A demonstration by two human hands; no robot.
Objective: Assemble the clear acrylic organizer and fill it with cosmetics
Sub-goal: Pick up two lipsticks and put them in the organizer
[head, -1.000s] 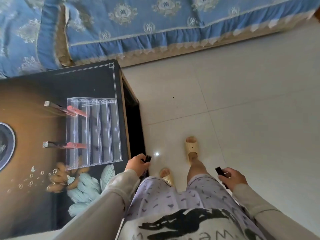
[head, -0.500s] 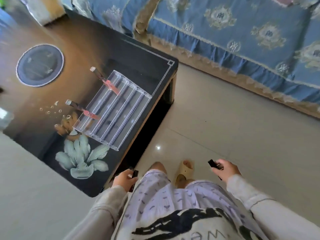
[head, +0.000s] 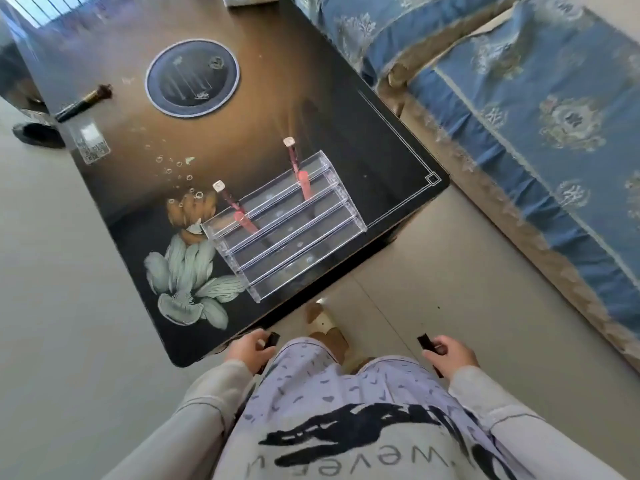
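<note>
Now one black tube (head: 272, 340) is gripped in the left hand (head: 247, 349), another in the right hand (head: 450, 355); light, stiff, slick, probably best pinched mid-body.

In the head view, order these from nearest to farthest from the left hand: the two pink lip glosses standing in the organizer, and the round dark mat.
From the left hand:
1. Left lip gloss, at the organizer's left end.
2. Right lip gloss, at its right end, farther back.
3. Round dark mat, far across the table.
</note>
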